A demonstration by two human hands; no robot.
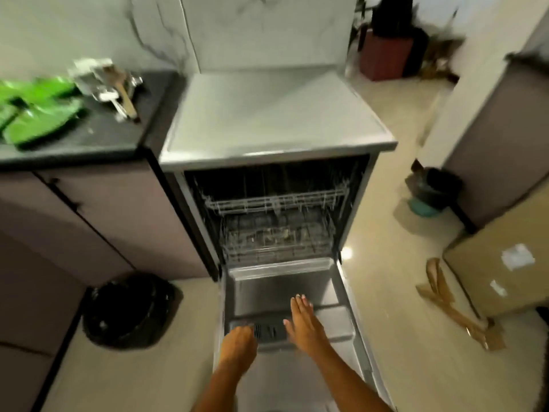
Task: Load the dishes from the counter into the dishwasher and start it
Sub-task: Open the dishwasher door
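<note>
The dishwasher (pixel 276 135) stands open in the middle, its door (pixel 282 289) folded down flat toward me. Inside I see the upper rack (pixel 273 200) and the lower rack (pixel 276 239), both pushed in. My left hand (pixel 239 341) is curled at the door's near edge by the dark detergent compartment (pixel 269 331); whether it grips anything I cannot tell. My right hand (pixel 303 319) lies flat over the door's inner face, fingers spread, holding nothing. On the dark counter (pixel 98 138) at the left lie green plates (pixel 38 114) and a pile of metal utensils with a wooden-handled one (pixel 110 84).
A black-lined bin (pixel 130 310) sits on the floor left of the door. At the right stand a cardboard box (pixel 502 272), torn brown paper (pixel 454 307) and a small dark bin (pixel 436 188). Light floor tiles surround the door.
</note>
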